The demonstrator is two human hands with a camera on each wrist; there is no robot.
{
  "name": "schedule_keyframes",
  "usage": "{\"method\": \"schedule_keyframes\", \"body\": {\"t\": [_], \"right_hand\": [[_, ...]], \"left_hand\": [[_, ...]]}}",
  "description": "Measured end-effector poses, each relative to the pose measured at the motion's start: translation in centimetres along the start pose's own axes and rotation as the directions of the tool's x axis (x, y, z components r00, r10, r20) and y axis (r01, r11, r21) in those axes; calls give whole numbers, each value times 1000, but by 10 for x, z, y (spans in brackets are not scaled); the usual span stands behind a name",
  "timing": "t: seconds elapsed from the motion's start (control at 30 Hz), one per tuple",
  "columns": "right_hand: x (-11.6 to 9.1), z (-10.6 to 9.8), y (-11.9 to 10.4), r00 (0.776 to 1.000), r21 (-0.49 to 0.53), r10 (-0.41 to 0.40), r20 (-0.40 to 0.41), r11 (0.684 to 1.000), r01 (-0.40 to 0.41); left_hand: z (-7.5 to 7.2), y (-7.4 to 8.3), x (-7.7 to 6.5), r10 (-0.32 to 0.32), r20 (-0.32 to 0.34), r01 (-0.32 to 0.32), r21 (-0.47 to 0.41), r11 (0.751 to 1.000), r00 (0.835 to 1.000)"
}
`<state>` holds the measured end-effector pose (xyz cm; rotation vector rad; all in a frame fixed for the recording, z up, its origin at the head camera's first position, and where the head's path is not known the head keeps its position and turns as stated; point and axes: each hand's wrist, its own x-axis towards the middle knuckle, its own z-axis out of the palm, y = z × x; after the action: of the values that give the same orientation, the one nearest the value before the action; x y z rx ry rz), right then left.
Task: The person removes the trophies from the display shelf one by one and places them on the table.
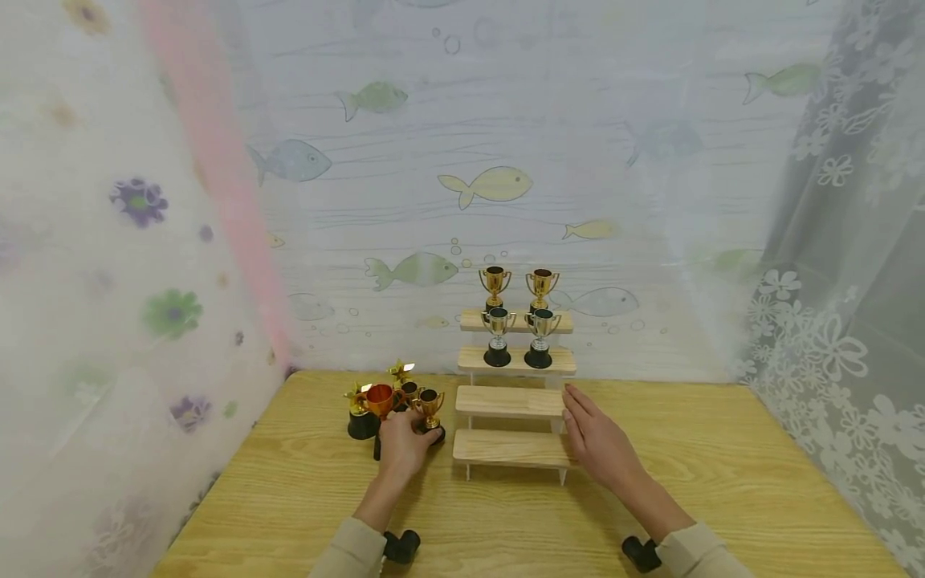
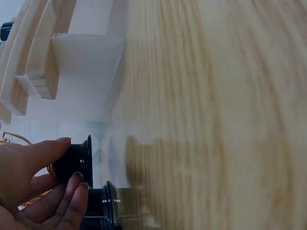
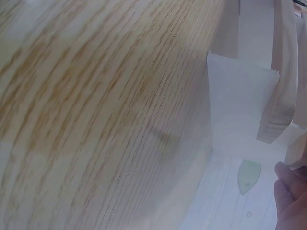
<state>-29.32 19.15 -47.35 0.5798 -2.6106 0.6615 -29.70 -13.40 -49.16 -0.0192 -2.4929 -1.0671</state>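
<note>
My left hand (image 1: 405, 445) pinches a small gold trophy cup (image 1: 431, 401) by its black base (image 2: 74, 163), a gap showing between base and tabletop in the left wrist view. Beside it cluster a reddish-bronze cup (image 1: 380, 398), another gold cup partly hidden, and two gold star trophies, one star (image 1: 401, 370) behind the rest. At the right side of a wooden stepped stand (image 1: 506, 445), my right hand (image 1: 598, 441) has its fingers straight along the board ends. Two gold cups (image 1: 495, 281) stand on the top step, and two silver cups (image 1: 497, 325) on the step below.
The stand has white side supports (image 3: 240, 100) and sits on a wood-grain table (image 1: 723, 466). Behind it hangs a fish-print curtain (image 1: 405, 185); flowered curtains flank both sides. Black fittings (image 1: 401, 546) lie near each sleeve cuff.
</note>
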Motion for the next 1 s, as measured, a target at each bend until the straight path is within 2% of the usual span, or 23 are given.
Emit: {"method": "schedule_keyframes", "body": {"t": [0.3,0.77,1.0], "right_hand": [[0,1,1,1000,-4,-8,-13,1000,8],[1,-1,0,1000,-16,-9,-5,1000,9],[1,-1,0,1000,-14,-3,3,1000,3]], "left_hand": [[2,-3,-1,18,-14,-17,24,1000,1000],[5,-6,1,-66,58,67,-4,998,996],[3,-4,1,-85,65,86,-16,996,994]]}}
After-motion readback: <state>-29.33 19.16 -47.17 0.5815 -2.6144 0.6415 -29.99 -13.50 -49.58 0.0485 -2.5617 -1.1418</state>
